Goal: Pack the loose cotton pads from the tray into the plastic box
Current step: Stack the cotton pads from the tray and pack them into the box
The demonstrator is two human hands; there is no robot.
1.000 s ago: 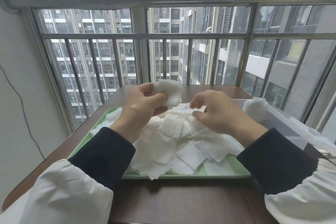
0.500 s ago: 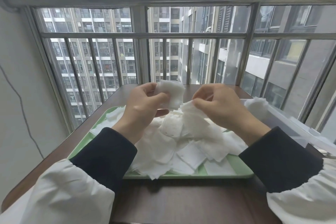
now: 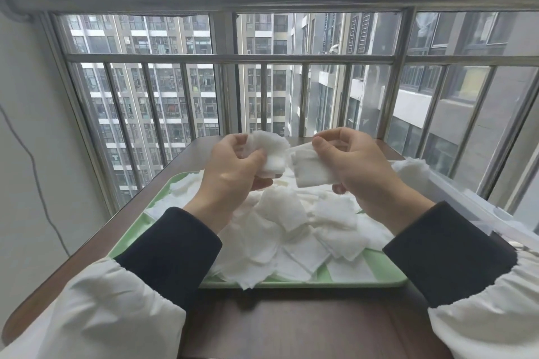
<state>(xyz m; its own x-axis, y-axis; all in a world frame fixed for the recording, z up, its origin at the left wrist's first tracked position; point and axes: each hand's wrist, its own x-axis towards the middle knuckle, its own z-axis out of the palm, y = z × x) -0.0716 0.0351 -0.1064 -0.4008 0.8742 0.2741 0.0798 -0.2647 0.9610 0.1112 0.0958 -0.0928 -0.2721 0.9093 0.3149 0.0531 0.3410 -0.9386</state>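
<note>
While both hands are raised above the green tray point(image 3: 385, 271), each of them holds cotton. The left hand point(image 3: 230, 178) has its grip curled round a small stack of pads point(image 3: 271, 148), with the thumb in front. The right hand point(image 3: 358, 169) pinches a square pad point(image 3: 310, 173) between thumb and fingers. This pad is just beside the stack, and I cannot tell if the two really touch. Under the hands, the loose cotton pads point(image 3: 291, 227) lie in an untidy heap that covers most of the tray, and some hang over its near rim. At the right side of the tray stands the clear plastic box point(image 3: 466, 207), and some white pads point(image 3: 412, 167) show at its far end. The tray sits on a dark brown bench point(image 3: 291, 326), with window bars point(image 3: 262, 99) beyond its far side.
</note>
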